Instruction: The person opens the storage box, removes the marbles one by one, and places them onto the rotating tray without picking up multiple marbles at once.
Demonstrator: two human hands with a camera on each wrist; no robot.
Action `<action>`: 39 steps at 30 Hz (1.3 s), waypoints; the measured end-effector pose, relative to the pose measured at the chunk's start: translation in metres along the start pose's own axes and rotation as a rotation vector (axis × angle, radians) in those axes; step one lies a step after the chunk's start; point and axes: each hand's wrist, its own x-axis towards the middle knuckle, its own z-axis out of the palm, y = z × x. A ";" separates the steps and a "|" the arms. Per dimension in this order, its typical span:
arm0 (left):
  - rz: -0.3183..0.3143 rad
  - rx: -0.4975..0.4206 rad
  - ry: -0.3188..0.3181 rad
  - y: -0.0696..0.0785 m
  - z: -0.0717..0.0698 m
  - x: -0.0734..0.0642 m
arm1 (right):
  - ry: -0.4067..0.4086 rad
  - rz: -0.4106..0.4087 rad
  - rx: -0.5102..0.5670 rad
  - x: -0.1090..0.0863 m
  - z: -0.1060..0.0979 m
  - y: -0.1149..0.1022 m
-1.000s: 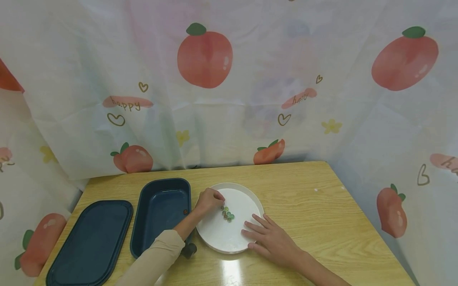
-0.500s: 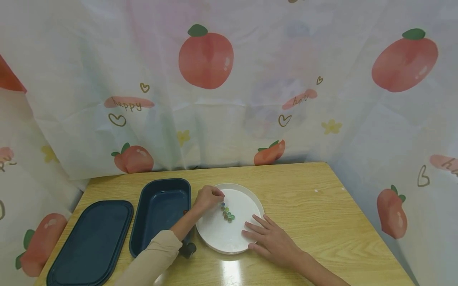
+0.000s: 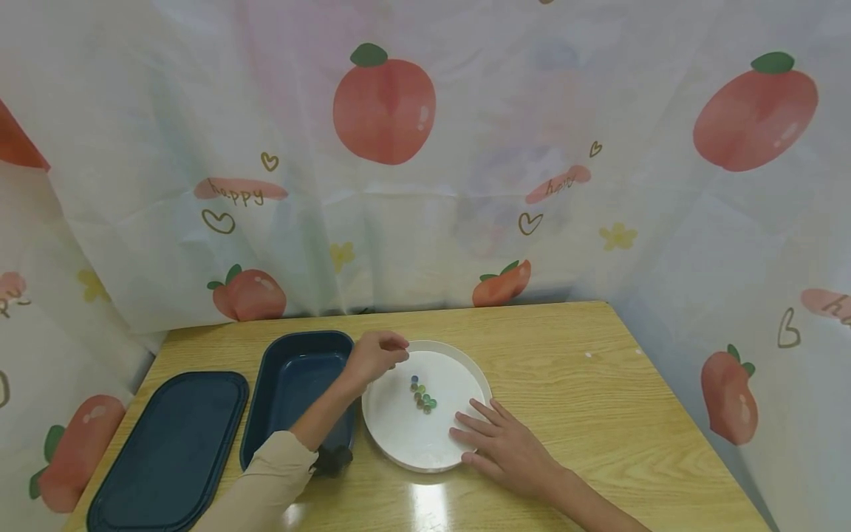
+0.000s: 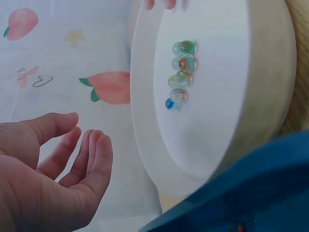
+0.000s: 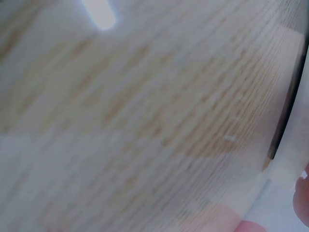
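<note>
Several glass marbles [image 3: 426,403] lie in a bent line on a round white tray [image 3: 412,451], with a blue marble [image 3: 415,379] at the far end. My left hand [image 3: 374,358] hovers over the tray's far left rim. In the left wrist view its fingers [image 4: 99,154] are loosely bent, a gap shows between thumb and index finger, and no held object is visible. Fingers spread, my right hand [image 3: 508,447] rests at the tray's right rim. The right wrist view shows mostly tabletop and a few fingertips [image 5: 301,200].
A deep dark-blue box [image 3: 286,384] stands left of the tray, partly under my left forearm. Its matching flat lid [image 3: 169,443] lies farther left. The wooden table [image 3: 585,384] extends to the right, and a fruit-print curtain [image 3: 425,222] hangs behind it.
My left hand has lifted away from the marbles, moving back and to the left, and its fingers have loosened. The blue marble now shows fully at the line's end. My right hand stays put.
</note>
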 end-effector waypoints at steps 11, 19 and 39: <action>-0.042 -0.061 0.056 -0.002 -0.033 -0.011 | 0.039 -0.025 0.008 0.000 0.001 -0.001; -0.041 -0.066 0.069 -0.019 -0.056 -0.021 | 0.060 -0.034 0.008 0.001 0.001 0.000; -0.201 -0.060 0.036 -0.055 -0.074 -0.022 | 0.053 -0.036 -0.012 0.001 0.002 -0.001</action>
